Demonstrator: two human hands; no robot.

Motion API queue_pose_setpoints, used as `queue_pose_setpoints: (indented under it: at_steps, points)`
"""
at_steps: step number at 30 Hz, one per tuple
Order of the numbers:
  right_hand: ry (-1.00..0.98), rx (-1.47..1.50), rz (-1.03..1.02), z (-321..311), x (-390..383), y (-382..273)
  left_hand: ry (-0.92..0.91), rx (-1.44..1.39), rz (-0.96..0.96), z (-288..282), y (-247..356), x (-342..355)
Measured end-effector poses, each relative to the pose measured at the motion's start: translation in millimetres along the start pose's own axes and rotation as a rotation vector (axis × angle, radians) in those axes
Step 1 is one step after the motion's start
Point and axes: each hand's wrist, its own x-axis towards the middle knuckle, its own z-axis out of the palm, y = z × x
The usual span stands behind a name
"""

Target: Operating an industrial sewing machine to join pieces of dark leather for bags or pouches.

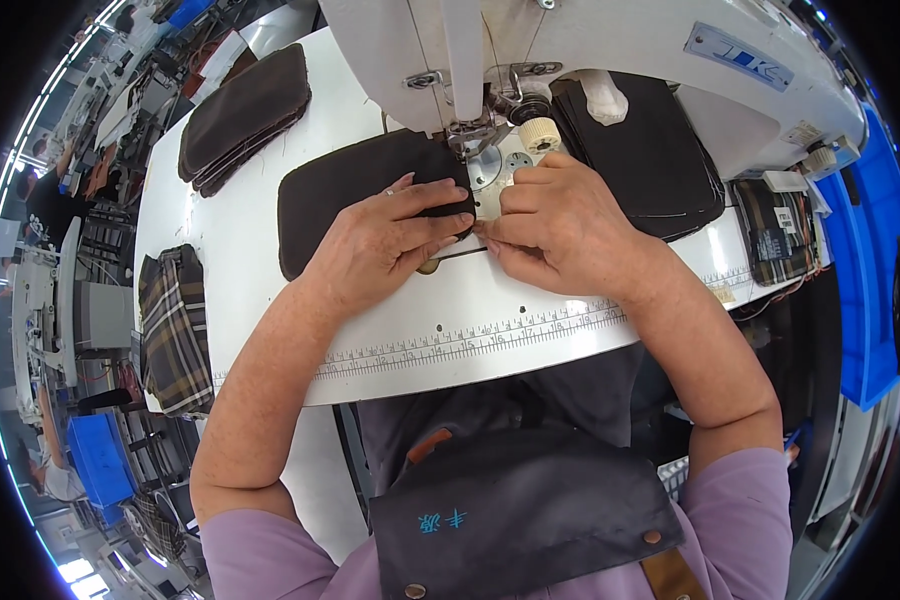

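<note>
A dark brown-black fabric panel with rounded corners lies on the white sewing machine bed, its right end beside the presser foot. Bent over the panel's right part, my left hand has its fingers on top and its thumb at the near edge, gripping it. My right hand is closed in a pinch at the panel's right corner, fingertips meeting those of the left hand. What lies between the pinching fingers is mostly hidden. The needle area of the sewing machine stands just beyond both hands.
A stack of dark panels lies at far left, another dark stack right of the needle. Plaid fabric hangs over the left edge; more plaid pieces sit at right. A printed ruler runs along the near edge. Blue bins stand beyond.
</note>
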Motion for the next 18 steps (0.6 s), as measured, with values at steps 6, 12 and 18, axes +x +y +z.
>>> queue_pose_setpoints:
  at_steps: [6, 12, 18]
  points:
    - [-0.015, 0.030, 0.023, -3, 0, -1, -0.041, 0.052, 0.082, 0, 1, 3]
    - [0.073, 0.023, 0.093, 4, 0, -2, 0.008, -0.075, 0.033, 3, -4, 0]
    - [0.073, -0.016, 0.171, 7, 1, -4, 0.017, -0.098, 0.003, 1, -13, 7]
